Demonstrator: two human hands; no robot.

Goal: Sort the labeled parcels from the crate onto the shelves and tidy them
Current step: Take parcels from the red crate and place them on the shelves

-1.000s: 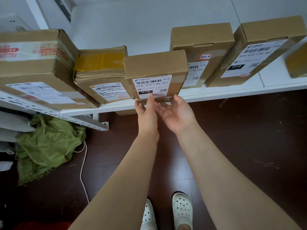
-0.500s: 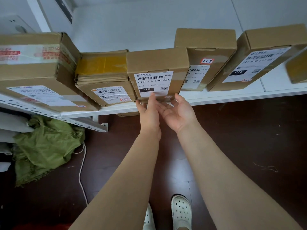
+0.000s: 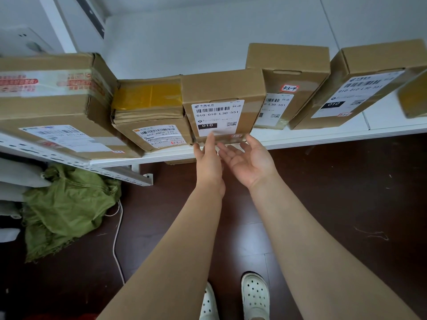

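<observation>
Moved: parcel (image 3: 223, 91) pushed slightly deeper onto shelf (image 3: 323, 138).
Left hand (image 3: 208, 162): fingers straight, tips touching parcel's labelled front.
Right hand (image 3: 250, 161): palm up, fingers relaxed, at parcel's lower edge.

counts: 6 brown cardboard parcels (image 3: 223, 88) on 1 white metal shelf (image 3: 323, 140), sixth cut off at right edge. 5 white shipping labels (image 3: 217, 118) visible. 2 bare hands: left hand (image 3: 208, 158), right hand (image 3: 250, 162). 2 white perforated clogs (image 3: 255, 294). 1 crumpled green fabric sack (image 3: 64, 209). 1 white floor cable (image 3: 115, 245).
</observation>
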